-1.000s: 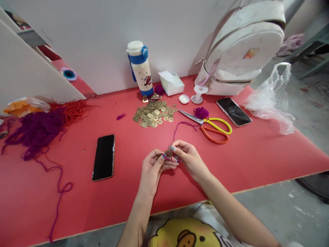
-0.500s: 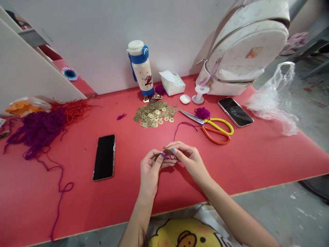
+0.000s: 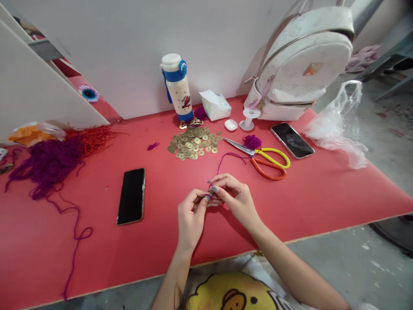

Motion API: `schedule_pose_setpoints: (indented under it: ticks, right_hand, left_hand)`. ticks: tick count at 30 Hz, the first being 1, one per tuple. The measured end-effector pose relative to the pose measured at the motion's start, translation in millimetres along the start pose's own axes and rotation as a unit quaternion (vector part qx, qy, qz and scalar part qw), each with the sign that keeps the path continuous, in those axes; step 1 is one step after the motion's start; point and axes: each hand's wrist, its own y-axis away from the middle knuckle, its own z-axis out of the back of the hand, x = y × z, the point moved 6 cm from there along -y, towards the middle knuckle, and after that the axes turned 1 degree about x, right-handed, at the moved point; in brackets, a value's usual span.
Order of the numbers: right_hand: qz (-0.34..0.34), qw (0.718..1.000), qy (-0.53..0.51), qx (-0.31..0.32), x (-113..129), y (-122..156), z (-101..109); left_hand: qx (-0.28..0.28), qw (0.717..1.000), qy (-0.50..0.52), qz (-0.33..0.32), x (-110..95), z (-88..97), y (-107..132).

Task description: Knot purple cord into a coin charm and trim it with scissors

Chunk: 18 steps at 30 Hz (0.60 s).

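Close together above the red table, my left hand (image 3: 191,217) and my right hand (image 3: 238,198) meet at their fingertips. My left thumb and fingers pinch a brass coin (image 3: 200,198), mostly covered by the fingers, with purple yarn looped on it. The right thumb and forefinger are closed on the purple yarn (image 3: 219,165) by the coin. From there the strand runs up to a small purple yarn ball (image 3: 252,141) lying by the scissors (image 3: 269,165), which have one yellow and one orange handle. Beyond my hands lies a pile of brass holed coins (image 3: 190,144).
One black phone (image 3: 131,196) lies left of my hands, another phone (image 3: 292,140) at the right. Purple yarn (image 3: 53,161) and red yarn (image 3: 88,140) heap at the left. Along the back stand a bottle (image 3: 177,88), tissue pack (image 3: 216,106), white spool (image 3: 249,118), backpack (image 3: 300,73) and plastic bag (image 3: 338,125).
The right fingers have shifted slightly up and left at the coin, drawing the yarn into a small raised loop. The coin has tilted and shows less. The camera view has shifted slightly.
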Motion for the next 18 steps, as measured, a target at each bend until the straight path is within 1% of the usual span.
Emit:
schedule_pose_setpoints:
  ticks: [2,4,6,7,9,11,12,14,15,16,18]
  right_hand:
    - [0.011,0.999,0.004,-0.031,4,0,4]
    - [0.013,0.997,-0.009,-0.077,8,-1,17]
    - [0.000,0.989,-0.063,-0.131,12,-3,38]
    - [-0.010,0.981,-0.117,-0.154,15,-4,51]
    - [-0.004,0.970,-0.176,-0.168,28,-8,77]
    - [0.021,0.969,-0.165,-0.184,49,-8,104]
    - [0.051,0.966,-0.139,-0.212,61,-5,119]
    - [0.069,0.952,-0.071,-0.290,79,5,147]
    - [0.074,0.944,-0.045,-0.317,84,11,158]
    - [0.077,0.940,-0.036,-0.331,86,15,167]
    - [0.088,0.923,-0.065,-0.368,82,23,183]
  left_hand:
    - [0.004,1.000,0.002,0.005,1,0.5,0]
    - [0.000,1.000,0.008,0.010,2,3.4,1]
    - [-0.009,1.000,0.017,0.012,2,8.9,1]
    - [-0.016,1.000,0.021,0.011,2,12.5,1]
    - [-0.029,0.999,0.022,0.009,1,20.9,1]
    - [-0.043,0.999,0.016,0.012,0,29.8,1]
    - [-0.048,0.999,0.013,0.016,0,33.8,1]
    - [-0.055,0.998,0.008,0.025,1,40.4,1]
    - [-0.057,0.998,0.007,0.029,1,42.8,1]
    - [-0.059,0.998,0.006,0.031,1,44.7,1]
    - [-0.055,0.998,-0.003,0.034,1,46.0,1]
